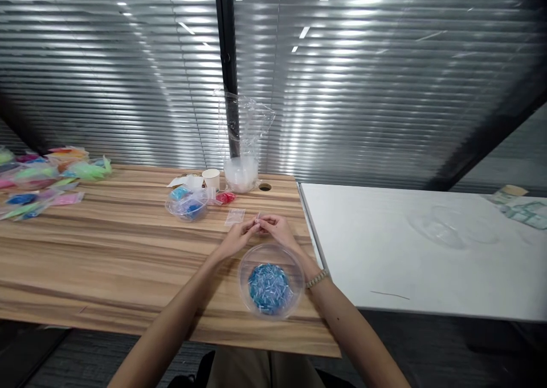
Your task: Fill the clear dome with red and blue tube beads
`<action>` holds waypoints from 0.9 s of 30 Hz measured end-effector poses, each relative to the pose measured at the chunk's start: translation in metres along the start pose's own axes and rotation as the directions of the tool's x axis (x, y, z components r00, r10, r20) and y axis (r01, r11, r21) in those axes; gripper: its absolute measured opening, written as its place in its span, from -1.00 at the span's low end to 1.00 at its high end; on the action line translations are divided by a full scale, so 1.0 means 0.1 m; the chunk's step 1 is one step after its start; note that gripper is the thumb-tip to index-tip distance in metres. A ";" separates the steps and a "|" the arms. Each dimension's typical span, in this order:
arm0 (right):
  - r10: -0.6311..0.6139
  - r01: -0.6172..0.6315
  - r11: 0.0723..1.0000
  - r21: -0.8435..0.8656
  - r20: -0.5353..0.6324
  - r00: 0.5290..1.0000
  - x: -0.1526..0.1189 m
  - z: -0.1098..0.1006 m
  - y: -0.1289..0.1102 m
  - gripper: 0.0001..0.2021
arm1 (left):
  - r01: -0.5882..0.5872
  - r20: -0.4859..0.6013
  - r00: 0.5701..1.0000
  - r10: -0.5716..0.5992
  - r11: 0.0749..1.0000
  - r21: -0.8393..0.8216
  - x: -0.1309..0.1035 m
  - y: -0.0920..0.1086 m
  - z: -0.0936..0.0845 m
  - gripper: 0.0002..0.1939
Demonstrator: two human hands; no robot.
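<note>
Together, the fingertips of the left hand (239, 237) and right hand (276, 227) are pinched on a small clear item (258, 217), mostly hidden, toward the wooden table's (128, 251) right edge. Markings on the green-patterned packet (526, 212), cut off by the view, are too blurred to read. Blue pieces (269, 288) are held in the large bowl (245, 267) near the front edge; blue packets (191, 207) lie in the clear dish (172, 208) farther back.

brown-striped wood table (128, 251); blue, teal pieces (270, 288); white tabletop (376, 251); red packet (225, 197).
</note>
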State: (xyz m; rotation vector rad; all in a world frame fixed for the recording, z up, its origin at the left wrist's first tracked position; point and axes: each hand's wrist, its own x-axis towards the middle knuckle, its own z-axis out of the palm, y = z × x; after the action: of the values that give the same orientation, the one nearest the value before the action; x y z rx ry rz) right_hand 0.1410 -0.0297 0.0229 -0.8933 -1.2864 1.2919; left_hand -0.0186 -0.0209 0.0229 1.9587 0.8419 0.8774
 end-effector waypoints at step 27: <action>-0.089 0.093 0.989 -0.117 0.040 0.995 -0.05 -0.02 0.03 -0.67 | -0.004 0.088 0.996 -0.002 0.998 0.067 -0.05 0.03 -0.04 -0.56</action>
State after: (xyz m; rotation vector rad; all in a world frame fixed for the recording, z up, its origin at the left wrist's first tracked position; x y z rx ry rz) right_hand 0.1431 -0.0337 0.0188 -0.8878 -1.4276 1.1737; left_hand -0.0232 -0.0247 0.0262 2.0406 0.8293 0.7662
